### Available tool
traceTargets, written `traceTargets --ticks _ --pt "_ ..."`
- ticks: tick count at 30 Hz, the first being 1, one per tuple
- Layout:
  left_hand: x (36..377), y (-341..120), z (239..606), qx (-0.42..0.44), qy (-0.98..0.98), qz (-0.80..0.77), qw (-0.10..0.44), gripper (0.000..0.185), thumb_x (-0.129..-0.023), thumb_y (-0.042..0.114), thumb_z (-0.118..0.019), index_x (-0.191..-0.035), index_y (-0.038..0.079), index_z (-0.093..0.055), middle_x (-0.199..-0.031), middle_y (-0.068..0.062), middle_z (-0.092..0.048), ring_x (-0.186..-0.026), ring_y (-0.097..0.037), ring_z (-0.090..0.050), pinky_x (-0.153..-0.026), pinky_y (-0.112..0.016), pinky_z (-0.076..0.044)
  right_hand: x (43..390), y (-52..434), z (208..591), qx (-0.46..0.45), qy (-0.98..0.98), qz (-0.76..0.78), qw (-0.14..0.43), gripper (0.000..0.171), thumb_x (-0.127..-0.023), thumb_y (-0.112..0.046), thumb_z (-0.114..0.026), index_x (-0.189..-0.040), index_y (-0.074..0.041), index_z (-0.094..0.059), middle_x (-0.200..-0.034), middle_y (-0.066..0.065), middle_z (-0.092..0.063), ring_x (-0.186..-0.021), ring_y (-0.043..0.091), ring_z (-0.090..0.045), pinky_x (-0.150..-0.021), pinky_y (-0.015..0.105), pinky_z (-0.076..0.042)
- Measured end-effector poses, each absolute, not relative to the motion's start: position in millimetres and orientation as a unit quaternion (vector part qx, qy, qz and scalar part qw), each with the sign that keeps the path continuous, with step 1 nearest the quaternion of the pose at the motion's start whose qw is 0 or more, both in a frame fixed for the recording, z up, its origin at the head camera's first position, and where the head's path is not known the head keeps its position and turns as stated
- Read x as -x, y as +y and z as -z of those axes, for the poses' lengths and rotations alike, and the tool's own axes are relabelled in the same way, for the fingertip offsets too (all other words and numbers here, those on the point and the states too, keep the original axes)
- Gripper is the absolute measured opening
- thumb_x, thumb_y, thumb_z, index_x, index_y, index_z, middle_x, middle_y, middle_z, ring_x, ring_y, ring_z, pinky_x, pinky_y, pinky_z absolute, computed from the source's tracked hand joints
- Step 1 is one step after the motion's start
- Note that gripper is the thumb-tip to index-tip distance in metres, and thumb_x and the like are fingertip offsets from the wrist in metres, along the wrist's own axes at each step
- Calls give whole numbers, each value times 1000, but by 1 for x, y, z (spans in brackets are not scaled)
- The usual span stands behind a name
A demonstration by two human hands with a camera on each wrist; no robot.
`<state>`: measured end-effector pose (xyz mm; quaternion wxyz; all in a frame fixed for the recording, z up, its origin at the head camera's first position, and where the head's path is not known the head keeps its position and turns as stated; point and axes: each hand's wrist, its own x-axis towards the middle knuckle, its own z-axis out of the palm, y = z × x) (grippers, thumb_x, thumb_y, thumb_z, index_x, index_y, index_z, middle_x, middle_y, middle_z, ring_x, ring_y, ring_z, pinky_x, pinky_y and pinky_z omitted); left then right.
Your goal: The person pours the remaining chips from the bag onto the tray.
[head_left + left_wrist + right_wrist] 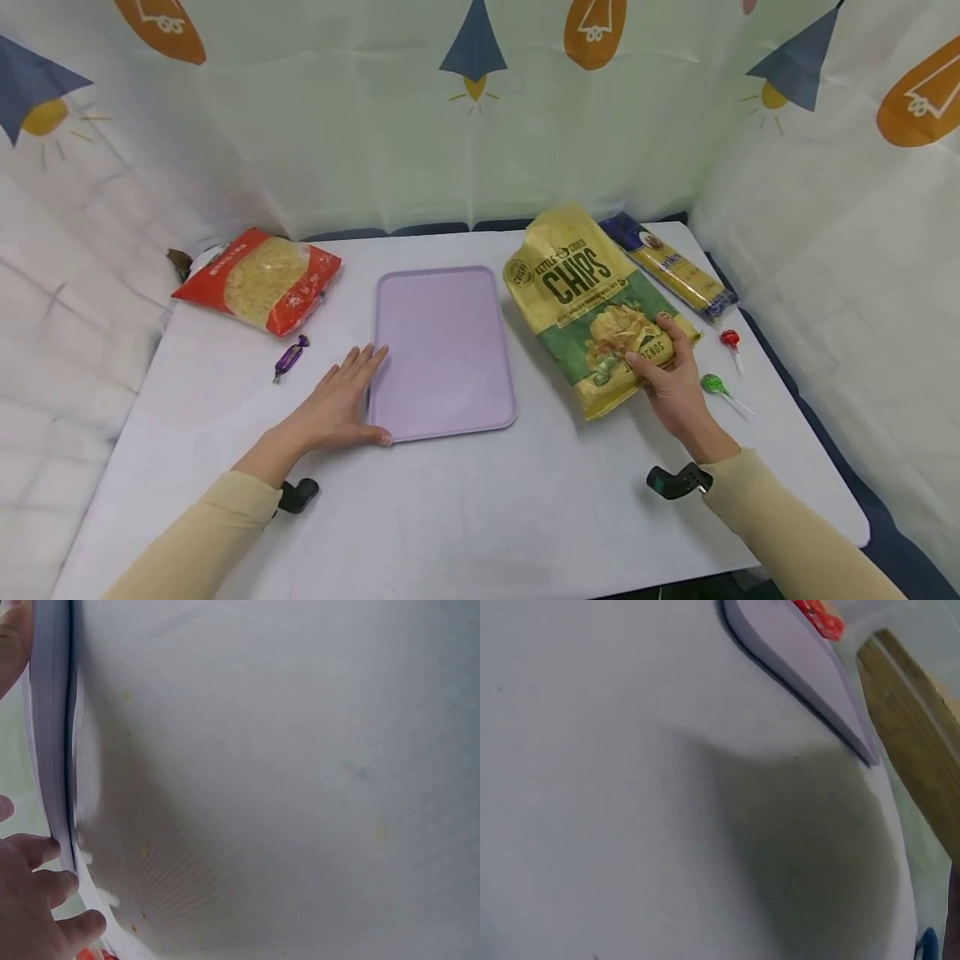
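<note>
The chips bag (592, 304), a crinkled yellow and green foil pack, is laid on the white table (480, 517) just to the right of the lilac tray (444, 350), tilted with its top toward the back wall. Its lower right corner is gripped by the right hand (667, 375), whose fingers are curled over the foil and whose thumb is pressed on the printed face; the forearm is stretched in from the lower right in a beige sleeve. The left hand (341, 404) is laid flat on the table with straight, relaxed fingers, and the tray's left rim is touched by the fingertips and thumb, as is also seen in the left wrist view (37, 892). The tray is a smooth, matte rectangle with rounded corners and a low raised rim. A glossy red pasta pack (258, 279) is seen at the back left, and a small purple wrapped candy (290, 357) just before it.
</note>
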<state>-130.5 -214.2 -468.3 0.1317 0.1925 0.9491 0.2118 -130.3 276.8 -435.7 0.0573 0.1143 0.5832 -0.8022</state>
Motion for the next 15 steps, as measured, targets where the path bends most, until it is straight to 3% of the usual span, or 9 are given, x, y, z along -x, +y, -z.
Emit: traceTargets --ticks 9,15 --pt "133 -212 466 -197 943 -228 142 135 -67 53 -92 -166 10 -11 -171 -25 -9 -158 -48 -6 -124 -70 -9 148 315 425 22 576 804 145 73 -100 12 -52 -155 -32 -30 -147 -6 -28 -122 5 -55 -95 25 -59" --pt "131 -216 465 -191 945 -213 158 145 -62 58 -93 -164 0 -6 -171 -25 -7 -158 -47 -3 -126 -67 -8 167 318 427 65 619 758 198 74 -99 13 -54 -154 -30 -31 -145 -5 -32 -119 3 -59 -94 25 -59"
